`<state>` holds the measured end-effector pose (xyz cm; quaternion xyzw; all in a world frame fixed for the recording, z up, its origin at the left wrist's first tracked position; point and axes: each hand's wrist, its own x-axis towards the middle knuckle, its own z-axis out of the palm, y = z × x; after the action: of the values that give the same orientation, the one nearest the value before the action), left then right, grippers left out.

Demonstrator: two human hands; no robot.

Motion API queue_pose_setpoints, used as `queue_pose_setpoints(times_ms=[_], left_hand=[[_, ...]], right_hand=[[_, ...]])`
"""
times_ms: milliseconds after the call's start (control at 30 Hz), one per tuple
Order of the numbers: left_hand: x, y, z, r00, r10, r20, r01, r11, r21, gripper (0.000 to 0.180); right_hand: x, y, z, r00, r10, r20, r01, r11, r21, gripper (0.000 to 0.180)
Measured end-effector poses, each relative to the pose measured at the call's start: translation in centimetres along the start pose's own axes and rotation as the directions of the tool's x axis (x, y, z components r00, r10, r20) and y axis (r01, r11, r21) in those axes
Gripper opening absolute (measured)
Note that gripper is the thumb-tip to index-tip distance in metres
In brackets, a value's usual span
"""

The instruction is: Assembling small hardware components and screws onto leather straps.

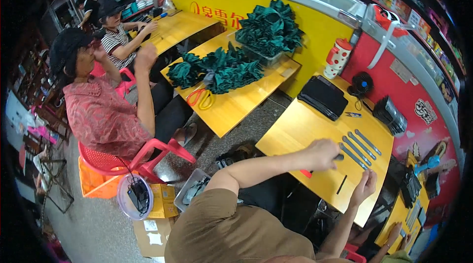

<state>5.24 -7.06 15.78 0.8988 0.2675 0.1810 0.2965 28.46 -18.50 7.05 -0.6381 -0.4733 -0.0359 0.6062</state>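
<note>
From the head view I am seeing my left hand (322, 154) curling shut over one end of a flat dark grey strip (340, 157) lying on the glossy yellow wooden table (295, 130). My right hand (364, 186) is pinching closed just right of a thin black strip (342, 184), though what it is gripping I cannot tell, while four matching grey strips (359, 147) are lying in a row just beyond.

Left hand (322, 153) touches grey strips (358, 148) on wooden table (300, 130).

Four flat grey strips (358, 147) lay side by side, slanted, on the yellow wooden surface (295, 130), one thin dark strip (341, 184) apart nearer
</note>
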Motion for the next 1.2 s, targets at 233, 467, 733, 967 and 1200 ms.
queue_pose_setpoints(times_ms=[233,467,733,967,1200], left_hand=[[-6.3,-1.0,4.5,0.965,0.246,0.088,-0.176,0.862,-0.476,0.025],[-9.2,-2.3,3.5,0.913,0.114,0.393,0.267,0.562,-0.783,0.015],[-8.8,-5.4,4.7,0.979,-0.142,0.146,0.153,0.042,-0.987,0.025],[-7.8,-5.4,6.7,0.974,-0.187,0.132,0.121,-0.066,-0.990,0.022],[-7.8,-4.0,6.3,0.978,-0.170,0.119,0.111,-0.058,-0.992,0.022]], right_hand=[[-6.5,-13.7,3.1,0.846,-0.347,0.405,0.336,0.936,0.101,0.018],[-7.5,-13.6,2.2,0.873,0.094,0.478,-0.134,0.990,0.049,0.014],[-7.6,-13.9,2.7,0.875,0.211,0.435,-0.214,0.976,-0.042,0.013],[-9.4,-14.3,3.6,0.847,0.149,0.510,-0.207,0.977,0.058,0.010],[-9.7,-12.8,2.2,0.859,0.232,0.457,-0.292,0.954,0.065,0.006]])
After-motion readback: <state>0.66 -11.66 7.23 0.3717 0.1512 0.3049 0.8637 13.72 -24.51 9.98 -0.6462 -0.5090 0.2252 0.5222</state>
